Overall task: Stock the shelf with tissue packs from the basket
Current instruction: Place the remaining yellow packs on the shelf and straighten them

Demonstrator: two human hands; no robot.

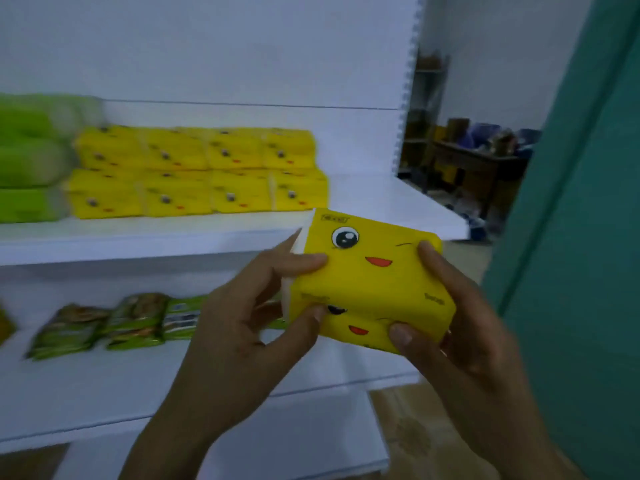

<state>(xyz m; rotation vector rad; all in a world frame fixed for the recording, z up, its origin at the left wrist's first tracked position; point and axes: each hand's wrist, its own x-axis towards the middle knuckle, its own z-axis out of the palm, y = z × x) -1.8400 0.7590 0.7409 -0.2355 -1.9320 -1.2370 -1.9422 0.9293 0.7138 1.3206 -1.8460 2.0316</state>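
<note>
Two yellow tissue packs [370, 282] with cartoon faces are stacked one on the other and held between both hands in front of the white shelf [149, 237]. My left hand [242, 327] grips their left end, fingers on top and thumb on the front. My right hand [460, 323] grips the right end the same way. On the upper shelf board stands a two-high row of the same yellow tissue packs [197, 171], left of and behind the held ones. The basket is out of view.
Green packages [31, 157] are stacked at the shelf's far left. Green snack packets [114, 323] lie on the lower shelf board. A teal wall panel [581, 237] stands at the right. Behind the shelf's right end is a cluttered dark table [485, 157].
</note>
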